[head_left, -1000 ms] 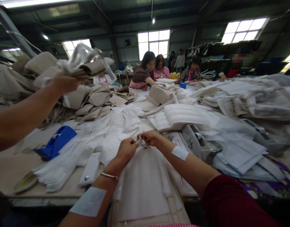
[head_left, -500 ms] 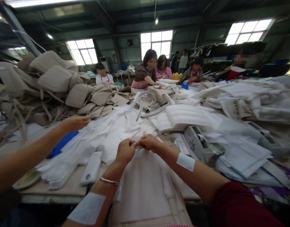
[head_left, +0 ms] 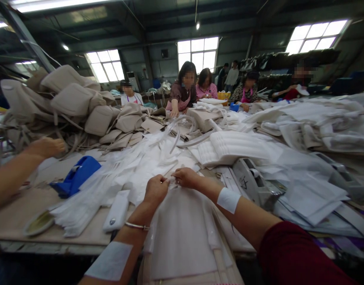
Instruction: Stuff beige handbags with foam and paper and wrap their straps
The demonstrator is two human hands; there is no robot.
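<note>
A beige bag (head_left: pixel 145 265) lies upright against the table edge in front of me, its face covered by a sheet of white foam wrapping (head_left: pixel 182 233). At the bag's top end, my left hand (head_left: pixel 156 190) pinches the white wrapping between thumb and fingers. Close beside it, my right hand (head_left: pixel 186 178) is closed in a pinch on the same wrapping. Only a small gap separates the fingertips, and the exact bit they grip is mostly hidden. Beyond both hands lie loose sheets of white wrapping (head_left: pixel 152 158).
A co-worker's hand (head_left: pixel 47 147) reaches in at left, near a blue tape dispenser (head_left: pixel 76 176). A white phone-like device (head_left: pixel 116 209) lies left of my arm; a grey tape dispenser (head_left: pixel 253 182) stands right. Beige bags (head_left: pixel 71 99) are piled far left. Several people work across the table.
My hands have drawn slightly apart at the bag's top. The co-worker's arm at left has pulled back leftward, uncovering the blue tape dispenser. Across the table, a person's arm has shifted left.
</note>
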